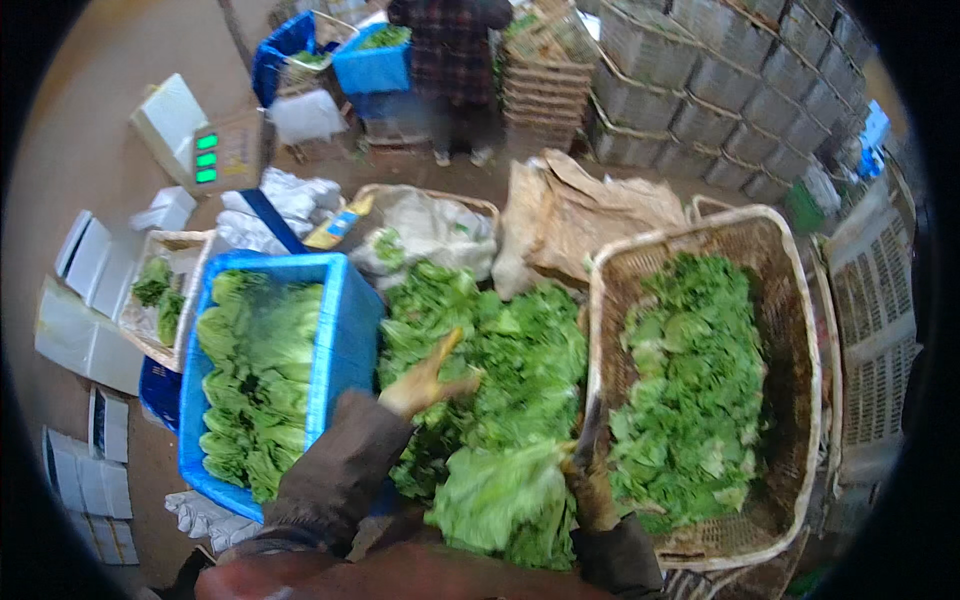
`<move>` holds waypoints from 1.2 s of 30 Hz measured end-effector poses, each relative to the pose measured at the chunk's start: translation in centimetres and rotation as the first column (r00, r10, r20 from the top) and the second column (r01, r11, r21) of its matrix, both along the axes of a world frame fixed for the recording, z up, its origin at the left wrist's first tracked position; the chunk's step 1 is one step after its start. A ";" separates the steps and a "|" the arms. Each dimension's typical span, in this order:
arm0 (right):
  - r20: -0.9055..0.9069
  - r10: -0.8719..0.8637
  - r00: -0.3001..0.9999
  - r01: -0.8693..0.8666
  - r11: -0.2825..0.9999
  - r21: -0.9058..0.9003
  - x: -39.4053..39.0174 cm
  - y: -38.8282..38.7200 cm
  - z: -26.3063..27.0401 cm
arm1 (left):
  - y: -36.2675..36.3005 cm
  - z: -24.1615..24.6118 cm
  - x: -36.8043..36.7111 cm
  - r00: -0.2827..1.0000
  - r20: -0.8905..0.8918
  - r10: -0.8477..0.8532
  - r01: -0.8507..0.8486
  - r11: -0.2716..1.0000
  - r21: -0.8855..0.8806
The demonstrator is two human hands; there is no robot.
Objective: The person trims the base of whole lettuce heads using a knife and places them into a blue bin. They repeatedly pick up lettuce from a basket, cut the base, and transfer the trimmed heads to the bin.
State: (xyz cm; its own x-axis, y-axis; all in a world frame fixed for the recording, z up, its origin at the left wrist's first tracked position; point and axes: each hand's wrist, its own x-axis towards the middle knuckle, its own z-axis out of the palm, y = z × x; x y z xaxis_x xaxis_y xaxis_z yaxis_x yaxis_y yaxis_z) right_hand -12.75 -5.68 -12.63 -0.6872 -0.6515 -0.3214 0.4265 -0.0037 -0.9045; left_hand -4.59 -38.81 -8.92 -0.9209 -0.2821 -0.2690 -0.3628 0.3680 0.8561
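Note:
My left hand [429, 382], in a yellowish glove, is spread over the pile of leafy lettuce [525, 345] in the middle, with nothing in its grip. My gloved right hand [592, 480] is closed at the stem end of a lettuce head [502, 499] near my body, beside the large basket. A dark blade-like tool [591, 427] rises from the same hand; its handle is hidden. To the left, lettuce heads [259, 375] lie in rows in a blue-lined box [360, 330]. Loose lettuce leaves [690, 390] fill much of the plastic basket [806, 360] at the right.
Beyond the pile are a white sack [442, 225] and a brown sack [592, 217]. A scale display [229, 154] stands behind the blue box. Another person [457, 60] stands at the back beside stacked crates [547, 105]. Foam boxes [82, 330] lie at the left.

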 end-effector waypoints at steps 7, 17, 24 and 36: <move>-0.579 0.286 0.764 -0.155 0.952 0.265 -5.2 -4.4 4.8 | 9.8 0.1 3.1 0.998 0.036 -0.043 -0.012 0.455 0.890; -0.033 0.582 0.813 -0.485 0.707 0.514 -7.3 -10.7 4.9 | 5.4 3.3 6.1 0.954 -0.129 0.273 -0.047 0.556 0.830; 0.403 0.278 0.872 -0.224 0.959 -0.176 0.2 -8.8 -0.9 | -3.6 -2.3 10.4 0.982 0.090 0.168 -0.180 0.973 0.142; 0.555 0.483 0.677 -0.189 0.843 -0.504 -2.0 -10.1 -2.7 | 2.9 6.1 9.5 0.931 -0.322 0.173 -0.070 0.949 0.307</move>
State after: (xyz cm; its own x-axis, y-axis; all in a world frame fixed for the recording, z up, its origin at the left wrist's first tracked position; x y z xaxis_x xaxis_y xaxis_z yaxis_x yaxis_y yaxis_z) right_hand -14.71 -15.78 -15.36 -0.1135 -0.9572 -0.2661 0.9329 -0.0105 -0.3601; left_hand 4.87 -35.93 -2.82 -0.9340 -0.3559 -0.0307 -0.0560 0.0609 0.9966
